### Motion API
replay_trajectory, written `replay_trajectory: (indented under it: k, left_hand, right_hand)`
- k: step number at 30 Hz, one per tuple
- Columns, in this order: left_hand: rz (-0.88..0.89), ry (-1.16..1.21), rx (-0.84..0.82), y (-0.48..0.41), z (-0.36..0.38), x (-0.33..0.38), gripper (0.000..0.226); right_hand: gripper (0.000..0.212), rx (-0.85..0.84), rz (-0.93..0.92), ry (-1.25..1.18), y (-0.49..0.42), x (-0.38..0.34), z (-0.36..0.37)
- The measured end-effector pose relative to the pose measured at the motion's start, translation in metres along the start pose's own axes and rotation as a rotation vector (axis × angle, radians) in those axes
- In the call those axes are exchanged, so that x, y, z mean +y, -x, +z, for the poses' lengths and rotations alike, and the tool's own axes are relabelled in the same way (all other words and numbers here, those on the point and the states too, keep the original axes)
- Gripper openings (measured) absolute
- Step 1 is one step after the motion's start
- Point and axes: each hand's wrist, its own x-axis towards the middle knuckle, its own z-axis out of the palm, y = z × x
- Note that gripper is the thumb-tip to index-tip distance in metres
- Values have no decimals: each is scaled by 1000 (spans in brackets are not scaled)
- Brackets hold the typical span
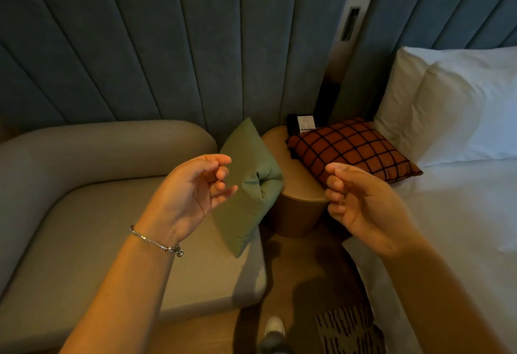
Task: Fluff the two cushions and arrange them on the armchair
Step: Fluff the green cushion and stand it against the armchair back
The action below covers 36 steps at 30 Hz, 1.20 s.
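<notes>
A green cushion (pixel 249 185) stands tilted on the right edge of the grey armchair (pixel 92 213), dented in its middle. A rust-red cushion with a black grid (pixel 355 149) lies across the round side table (pixel 293 185) and the bed's edge. My left hand (pixel 195 194) hovers just left of the green cushion, palm up, fingers loosely curled and holding nothing. My right hand (pixel 361 208) hovers in front of the red cushion, fingers curled inward, also holding nothing. Neither hand touches a cushion.
A bed (pixel 447 213) with white pillows (pixel 453 107) fills the right side. A black phone (pixel 300 125) sits at the back of the side table. Padded blue wall panels (pixel 140 59) rise behind. A patterned rug (pixel 347 328) and my shoe (pixel 274 328) show on the wooden floor.
</notes>
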Motion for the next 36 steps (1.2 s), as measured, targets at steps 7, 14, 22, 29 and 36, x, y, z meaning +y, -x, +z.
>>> replay_trajectory:
  k: [7, 14, 22, 29, 36]
  left_hand:
    - [11, 0, 92, -88, 5, 8, 27]
    - [-38, 31, 172, -163, -3, 17, 26]
    - [-170, -18, 178, -260, -36, -18, 28]
    - [-63, -416, 325, -325, -91, -112, 23]
    - [63, -1093, 165, -374, -124, -190, 32]
  right_hand:
    - [17, -19, 42, 33, -99, -22, -15]
    - [16, -16, 136, 64, -180, -29, -26]
    - [17, 148, 275, 74, -251, 27, -64]
    - [10, 397, 438, 135, -310, 127, -107]
    - [13, 505, 447, 263, -359, 222, -142]
